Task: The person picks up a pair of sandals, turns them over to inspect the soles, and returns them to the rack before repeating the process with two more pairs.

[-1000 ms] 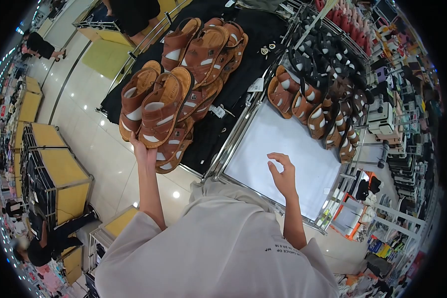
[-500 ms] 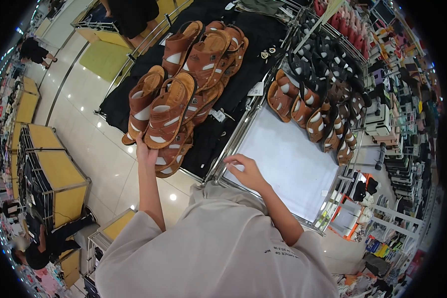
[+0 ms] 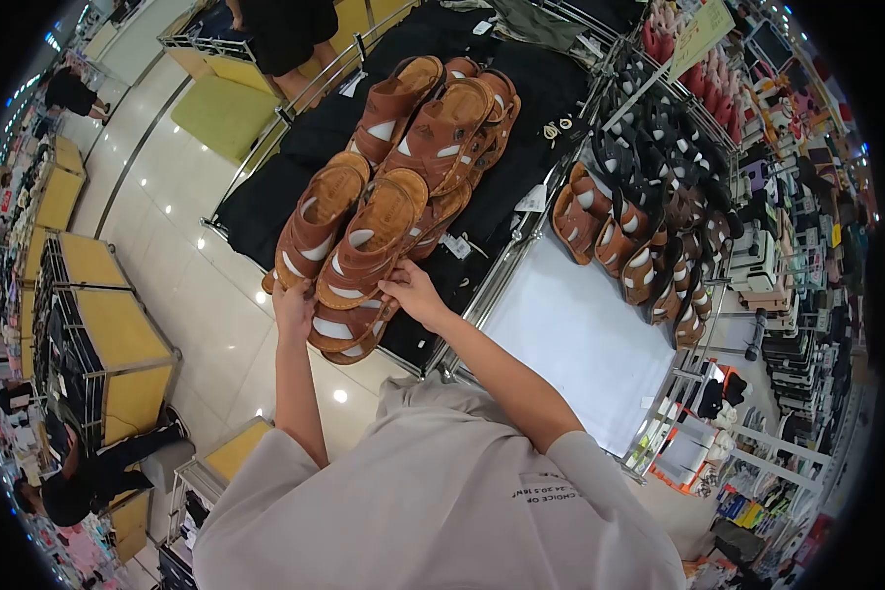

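Observation:
Brown sandals are piled in a stack on black folded cloth (image 3: 462, 261). My left hand (image 3: 293, 309) has its fingers closed on the toe end of the front left sandal (image 3: 317, 228). At the side of the neighbouring sandal (image 3: 372, 236), my right hand (image 3: 415, 293) pinches the edge near the toe. More brown sandals (image 3: 356, 329) lie beneath these two, partly covered by them and by my fingers. Farther back, another brown sandal (image 3: 445, 138) rests on the pile, heel end up.
A white display surface (image 3: 560, 324) with a metal rail lies to the right. Beyond it stand rows of brown sandals (image 3: 619, 246) and black sandals (image 3: 659, 138). A person's legs (image 3: 290, 44) show behind the rack; another person (image 3: 88, 482) is at lower left.
My right hand has moved left from over the white surface to the front right sandal and closed on it. My left hand stays at the front left sandal. The view has shifted slightly.

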`<act>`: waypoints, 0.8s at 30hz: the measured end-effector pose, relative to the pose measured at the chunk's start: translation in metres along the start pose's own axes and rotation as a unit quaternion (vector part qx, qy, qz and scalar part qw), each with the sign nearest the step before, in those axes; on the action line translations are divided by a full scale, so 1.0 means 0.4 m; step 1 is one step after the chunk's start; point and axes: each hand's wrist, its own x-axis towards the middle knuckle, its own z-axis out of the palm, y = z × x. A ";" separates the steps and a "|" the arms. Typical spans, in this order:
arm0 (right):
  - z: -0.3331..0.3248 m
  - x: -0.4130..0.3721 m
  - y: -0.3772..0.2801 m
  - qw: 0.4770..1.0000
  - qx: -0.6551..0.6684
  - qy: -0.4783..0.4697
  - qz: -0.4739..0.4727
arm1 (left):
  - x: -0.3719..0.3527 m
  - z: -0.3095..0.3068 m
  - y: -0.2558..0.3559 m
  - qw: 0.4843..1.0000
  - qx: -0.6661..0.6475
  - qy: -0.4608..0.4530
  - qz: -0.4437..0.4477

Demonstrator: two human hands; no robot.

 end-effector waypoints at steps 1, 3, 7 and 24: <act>0.003 0.005 0.003 1.000 0.007 0.000 -0.011 | 0.000 -0.006 0.003 1.000 0.010 0.012 0.001; 0.012 0.006 -0.003 0.999 0.023 0.002 -0.032 | 0.006 -0.017 0.006 1.000 0.019 -0.007 0.008; 0.018 0.013 -0.015 0.999 0.035 -0.004 -0.027 | 0.030 -0.053 0.013 0.999 0.025 -0.028 -0.017; 0.029 -0.071 -0.053 0.992 0.118 -0.052 -0.019 | -0.045 -0.071 0.052 0.975 -0.110 -0.188 0.048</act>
